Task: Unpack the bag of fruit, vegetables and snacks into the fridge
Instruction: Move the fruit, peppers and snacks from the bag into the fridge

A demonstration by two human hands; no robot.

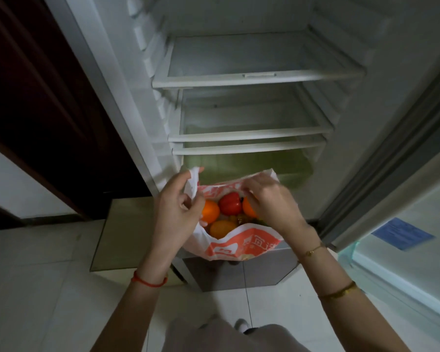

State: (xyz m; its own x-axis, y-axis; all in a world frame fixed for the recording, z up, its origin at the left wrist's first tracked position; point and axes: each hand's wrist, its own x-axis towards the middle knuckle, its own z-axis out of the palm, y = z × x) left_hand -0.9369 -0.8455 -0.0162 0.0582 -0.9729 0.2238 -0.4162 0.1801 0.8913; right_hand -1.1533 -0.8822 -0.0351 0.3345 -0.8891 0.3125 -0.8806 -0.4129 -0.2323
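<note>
I hold a white and orange-red printed bag (241, 246) open in front of the fridge (252, 80), level with the green-tinted drawer (252, 167) at the bottom of its compartment. Inside the bag I can see a red pepper (230, 203) in the middle, an orange fruit (210, 212) on its left, another orange piece (248, 208) on its right partly behind my fingers, and a yellow-orange fruit (222, 228) nearest me. Small dark items lie between them, too small to tell.

My left hand (174, 205) pinches the left edge of the bag, fingers curled around the folded rim, pulling it outward and up. My right hand (272, 201) arches over the right side, fingertips closed on the far rim of the bag. Both forearms reach forward from the bottom of the view. A red string bracelet (148, 280) circles my left wrist; two gold bracelets (313, 250) sit on my right forearm.

The fridge stands open with white-framed glass shelves (252, 80) above the drawer, all bare. Its door (401, 224) swings out on the right, with a blue label (401, 236) on its inner face. A dark wooden door (36, 97) stands to the left. The floor (36, 288) is pale tile, and a grey panel of the fridge (239, 273) sits below the bag.
</note>
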